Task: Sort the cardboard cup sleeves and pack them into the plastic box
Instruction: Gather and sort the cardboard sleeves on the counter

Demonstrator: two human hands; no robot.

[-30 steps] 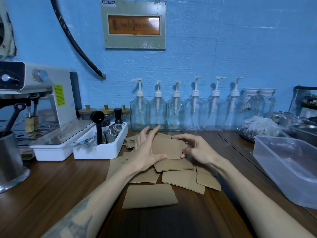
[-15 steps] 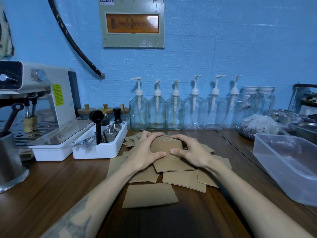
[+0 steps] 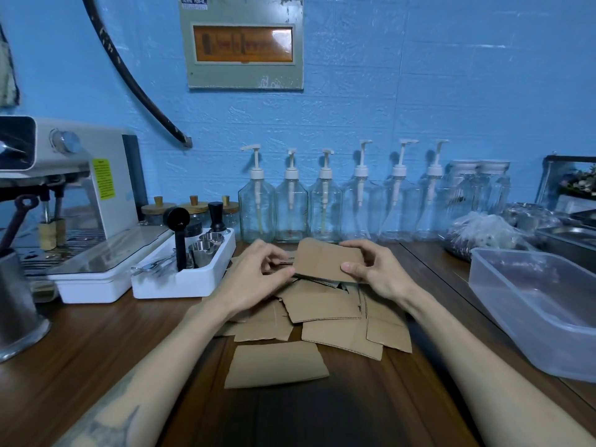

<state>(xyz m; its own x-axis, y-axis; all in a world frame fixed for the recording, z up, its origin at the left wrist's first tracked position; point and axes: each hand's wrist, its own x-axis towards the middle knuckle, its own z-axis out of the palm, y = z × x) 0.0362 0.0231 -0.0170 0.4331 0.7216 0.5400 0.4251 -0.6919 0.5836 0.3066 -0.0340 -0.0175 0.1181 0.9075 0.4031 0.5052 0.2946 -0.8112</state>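
Note:
Several flat brown cardboard cup sleeves lie in a loose pile (image 3: 325,312) on the wooden counter, and one single sleeve (image 3: 277,364) lies apart, nearest to me. A small stack of sleeves (image 3: 325,259) is lifted just above the pile. My right hand (image 3: 375,269) grips its right end, thumb on top. My left hand (image 3: 254,274) pinches its left edge with curled fingers. The clear plastic box (image 3: 529,317) stands at the right and looks empty.
A white tray (image 3: 180,285) with metal cups and tools stands left of the pile, beside an espresso machine (image 3: 71,195). Glass pump bottles (image 3: 325,208) line the blue wall. A metal jug (image 3: 16,304) is at far left; a plastic bag (image 3: 480,235) and steel trays are at back right.
Both hands pressed down on the pile half a second ago. Now they have lifted a small stack of sleeves off it and hold it by both ends.

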